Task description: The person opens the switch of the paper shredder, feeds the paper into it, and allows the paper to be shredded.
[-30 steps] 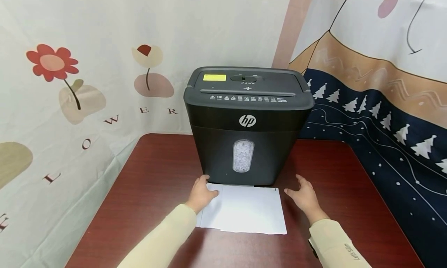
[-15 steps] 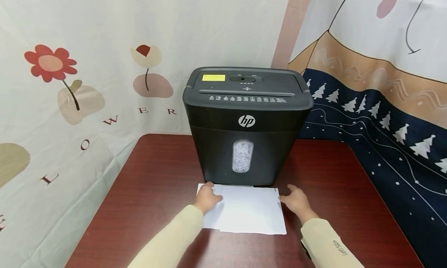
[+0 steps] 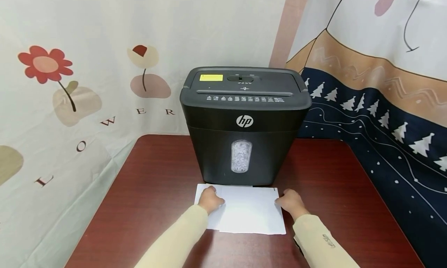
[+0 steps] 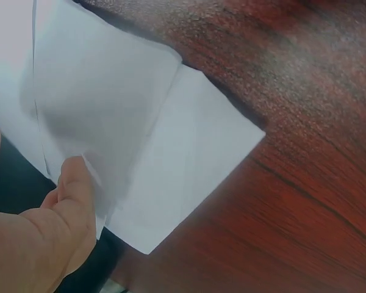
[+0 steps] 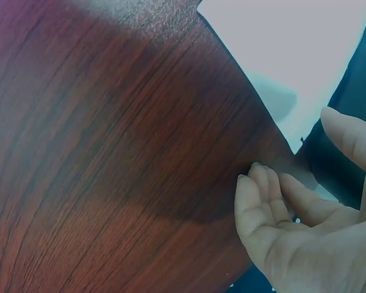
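A short stack of white paper (image 3: 249,217) lies on the table in front of a black shredder (image 3: 216,151), its sheets not squarely aligned. My left hand (image 3: 210,201) is over the stack's left part. In the left wrist view its fingertips touch the paper (image 4: 104,79) beside a slightly raised sheet edge, and the thumb is mostly out of frame. My right hand (image 3: 291,203) is at the stack's right edge. Seen from the right wrist, that hand (image 5: 311,220) has loosely bent fingers beside the paper's corner, with the thumb held apart and nothing between them.
The dark red wooden table (image 3: 157,174) stands against a printed cloth backdrop (image 3: 104,27). Dark blue cloth with white trees (image 3: 366,143) hangs at the right. White shreds show through the shredder's window (image 3: 241,156).
Both hands have moved inward from the stack's two sides, the left onto the paper and the right up to its edge. The paper and the shredder stay in place on the table.
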A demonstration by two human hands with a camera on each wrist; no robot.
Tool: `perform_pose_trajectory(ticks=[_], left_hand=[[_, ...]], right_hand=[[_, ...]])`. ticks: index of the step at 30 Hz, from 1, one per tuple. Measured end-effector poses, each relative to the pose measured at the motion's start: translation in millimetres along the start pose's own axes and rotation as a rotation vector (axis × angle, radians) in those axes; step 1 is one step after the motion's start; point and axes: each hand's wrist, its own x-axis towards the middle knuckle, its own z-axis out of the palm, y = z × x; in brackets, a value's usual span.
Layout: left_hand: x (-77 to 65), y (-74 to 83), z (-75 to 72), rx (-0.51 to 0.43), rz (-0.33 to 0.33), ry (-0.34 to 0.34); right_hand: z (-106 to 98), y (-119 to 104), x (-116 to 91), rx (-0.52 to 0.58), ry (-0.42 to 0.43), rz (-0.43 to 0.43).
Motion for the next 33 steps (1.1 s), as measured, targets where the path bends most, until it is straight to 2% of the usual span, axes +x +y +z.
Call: perform_pose_trajectory(ticks=[6, 15, 23, 27, 33], left_hand=[[3.4, -0.1, 4.0, 0.026, -0.003, 0.005], [5.7, 6.1, 11.1, 0.064, -0.082, 0.031], [6.7, 14.4, 16.9, 0.075, -0.119, 0.036], [6.9, 13.7, 22.5, 0.109, -0.103, 0.062], [5.1, 12.8, 30.5, 0.236, -0.034, 0.127]], right_hand=[[0.4, -5.4, -0.1, -0.037, -0.013, 0.007], [-1.3, -10.5, 1.6, -0.002, -0.024, 0.056], [-1.2, -11.7, 7.7, 0.020, -0.032, 0.097], [0.5, -11.0, 10.7, 0.041, -0.036, 0.121], [9.0, -4.1, 19.7, 0.097, -0.021, 0.146]])
